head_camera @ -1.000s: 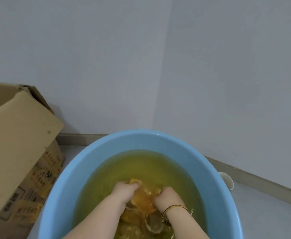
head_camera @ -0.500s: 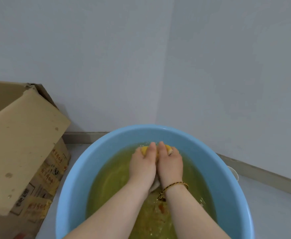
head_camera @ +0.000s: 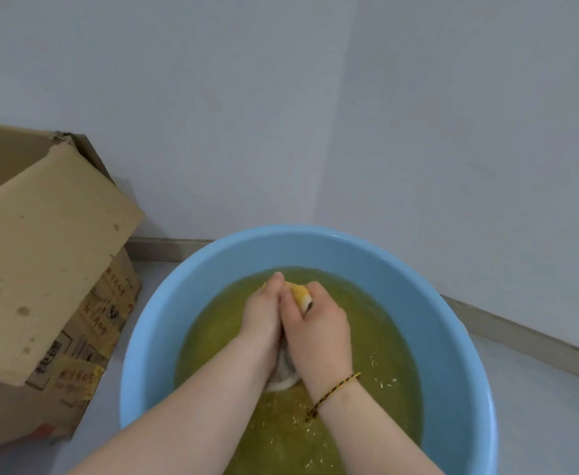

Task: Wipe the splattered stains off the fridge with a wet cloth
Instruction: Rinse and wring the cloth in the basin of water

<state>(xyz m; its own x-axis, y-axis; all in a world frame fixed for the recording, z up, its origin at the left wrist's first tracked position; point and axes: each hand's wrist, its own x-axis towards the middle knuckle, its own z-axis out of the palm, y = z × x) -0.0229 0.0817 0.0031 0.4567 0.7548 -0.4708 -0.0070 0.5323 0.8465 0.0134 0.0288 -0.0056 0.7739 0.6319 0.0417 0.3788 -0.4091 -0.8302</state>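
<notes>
A round blue basin [head_camera: 164,323] holds yellowish-green water. Over it my left hand [head_camera: 262,315] and my right hand [head_camera: 319,329] press side by side around a bunched wet cloth [head_camera: 302,294]. Its orange-yellow end sticks out past my fingers, and a grey-white end hangs below my wrists. Both hands grip the cloth, held at the water's surface. A braided cord bracelet sits on my right wrist. No fridge is in view.
An open cardboard box [head_camera: 41,255] with a raised flap stands left of the basin. Grey walls meet in a corner behind the basin, with a skirting board [head_camera: 521,337] along the floor. Small pale flecks float in the water.
My hands came together and moved away from me across the basin, lifting the cloth out of the water and squeezing it; a second ago they were apart and kneading it under water.
</notes>
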